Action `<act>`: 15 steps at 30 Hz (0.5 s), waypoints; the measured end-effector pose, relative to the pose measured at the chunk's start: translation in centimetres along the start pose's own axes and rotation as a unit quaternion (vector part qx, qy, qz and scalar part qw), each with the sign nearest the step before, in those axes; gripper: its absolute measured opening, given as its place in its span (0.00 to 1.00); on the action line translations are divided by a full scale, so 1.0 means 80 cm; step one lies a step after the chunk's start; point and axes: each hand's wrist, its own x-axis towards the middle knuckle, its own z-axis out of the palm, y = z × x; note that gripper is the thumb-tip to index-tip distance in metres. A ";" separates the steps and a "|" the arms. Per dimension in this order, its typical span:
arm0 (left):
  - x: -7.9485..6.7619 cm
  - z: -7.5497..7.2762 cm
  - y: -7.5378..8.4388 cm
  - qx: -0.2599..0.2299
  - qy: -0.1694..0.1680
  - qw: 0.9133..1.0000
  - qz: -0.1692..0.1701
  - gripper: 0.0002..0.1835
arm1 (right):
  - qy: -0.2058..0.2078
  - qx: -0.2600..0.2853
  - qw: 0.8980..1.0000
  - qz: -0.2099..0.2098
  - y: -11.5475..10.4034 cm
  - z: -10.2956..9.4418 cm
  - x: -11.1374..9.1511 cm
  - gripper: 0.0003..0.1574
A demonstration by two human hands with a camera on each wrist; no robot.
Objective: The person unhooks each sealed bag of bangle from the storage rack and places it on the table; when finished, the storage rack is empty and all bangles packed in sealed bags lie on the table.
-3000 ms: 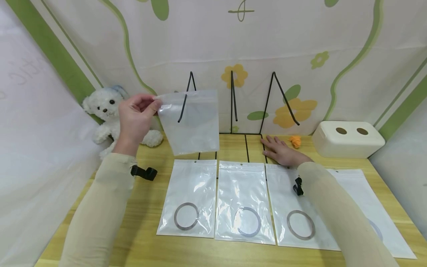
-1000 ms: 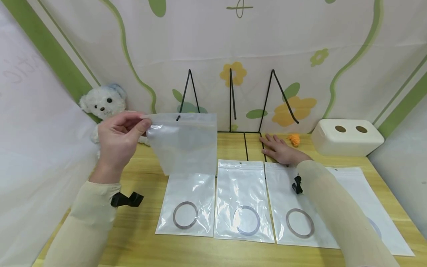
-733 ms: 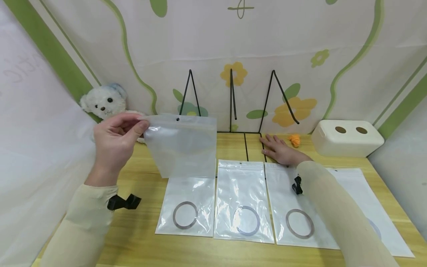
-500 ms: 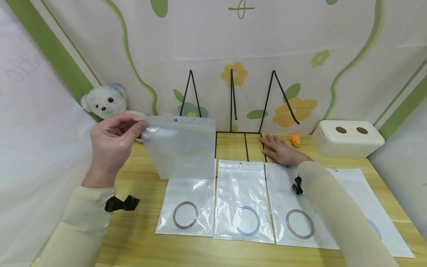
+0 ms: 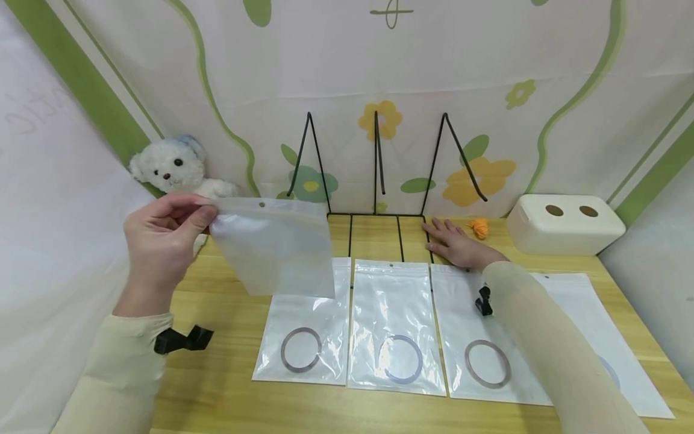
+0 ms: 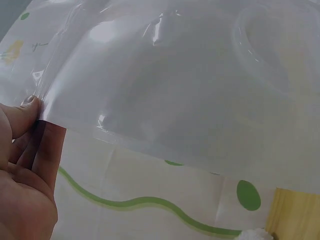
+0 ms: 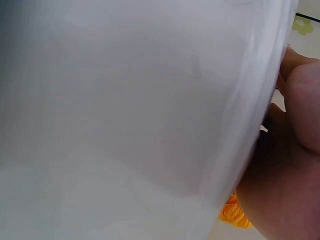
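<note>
My left hand (image 5: 165, 244) pinches the upper left corner of a translucent zip bag (image 5: 273, 247), which hangs tilted in the air, its hang hole apart from the rack's left prong. A pale ring shape (image 6: 242, 47) shows through this bag in the left wrist view. My right hand (image 5: 458, 246) lies flat with fingers spread on the base of the black wire rack (image 5: 375, 214). Below the raised bag, and partly covered by it, lies a zip bag (image 5: 309, 349) with a brownish ring inside. In the right wrist view, a bag (image 7: 125, 110) fills most of the picture.
More zip bags lie in the row: one with a bluish ring (image 5: 398, 301), one with a brownish ring (image 5: 461, 361), and one (image 5: 575, 307) partly under my right sleeve. Behind are a white teddy bear (image 5: 176, 166), an orange yarn bundle (image 5: 479, 228) and a cream box (image 5: 566, 226).
The bag in my left hand has come down and forward along the left prong, slid off its tip and moved further left. My right hand stays where it was.
</note>
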 end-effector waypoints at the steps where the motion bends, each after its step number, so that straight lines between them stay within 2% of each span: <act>1: -0.001 -0.002 0.001 0.003 0.001 1.000 0.003 0.03 | 0.000 -0.004 1.000 0.005 0.002 0.001 0.001 0.51; 5: -0.004 -0.013 0.004 0.004 0.005 1.000 0.016 0.03 | -0.004 -0.023 0.999 0.022 0.005 0.002 0.004 0.52; 12: -0.014 -0.037 0.013 -0.018 0.024 0.999 0.034 0.05 | -0.011 -0.027 0.999 0.026 -0.016 -0.003 -0.003 0.47; 15: -0.019 -0.048 0.019 -0.007 0.035 0.998 0.047 0.04 | -0.014 -0.033 0.999 0.027 -0.021 -0.005 -0.005 0.44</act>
